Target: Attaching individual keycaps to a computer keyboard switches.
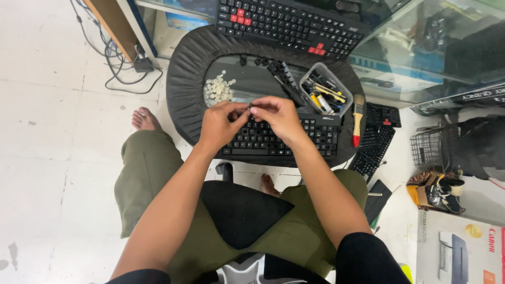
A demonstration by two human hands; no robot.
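Round black fabric-rimmed tabletop (pixel 181 79): flat black keyboard (pixel 279 139) at near edge, long axis left-right. Left hand (pixel 220 126) and right hand (pixel 276 117) together above it, pinching tiny dark keycap (pixel 251 109).

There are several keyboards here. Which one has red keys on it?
The large black keyboard at the top, beyond the round table. It has red key clusters; the keyboard under the hands is all black.
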